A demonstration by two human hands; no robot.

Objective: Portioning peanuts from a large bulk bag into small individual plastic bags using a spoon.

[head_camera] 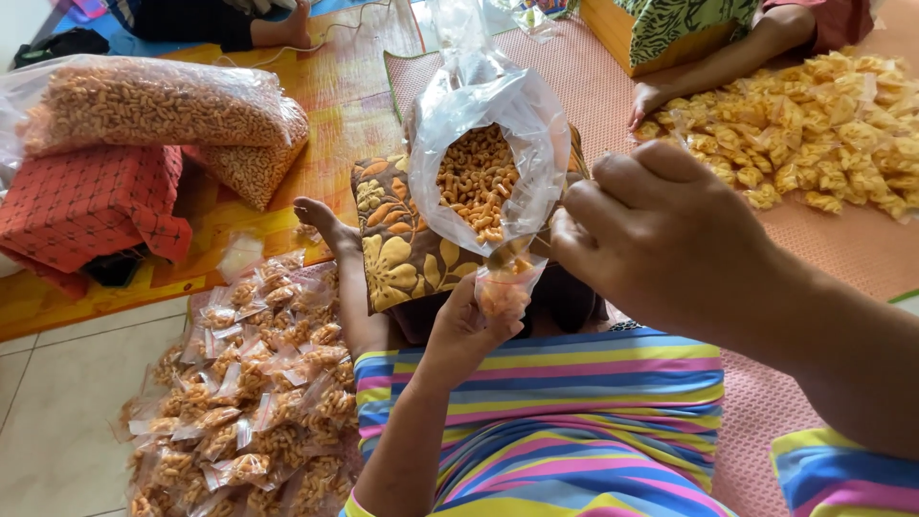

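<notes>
while i sit on the floor with my legs out in front of me, my left hand (471,321) is closed around a small clear packet (502,292), gripping it from below with its mouth turned up. it sits just under the lip of a big clear bag (488,144) of orange curly snacks (476,180), which rests open on a brown flowered cushion (397,244) on my lap. the packet already looks partly filled.

my right hand (651,239) hovers just beside the big bag's mouth, fingers curled and pinched together. i cannot tell whether any snacks are caught between them.

to do this well, i judge that the packet's mouth should stay wide and directly under the drop, close to the big bag so nothing spills onto my striped skirt (565,421). a loose, light pinch should keep the brittle curls whole.

at my left, a heap of filled small packets (244,402) lies on the tiled floor (67,402). further left, two large bags of the same snack (153,101) rest on a red checked cushion (86,201). at the far right, another person's hand (649,101) touches a pile of yellow snack packets (814,124) on a pink mat (842,239).
</notes>
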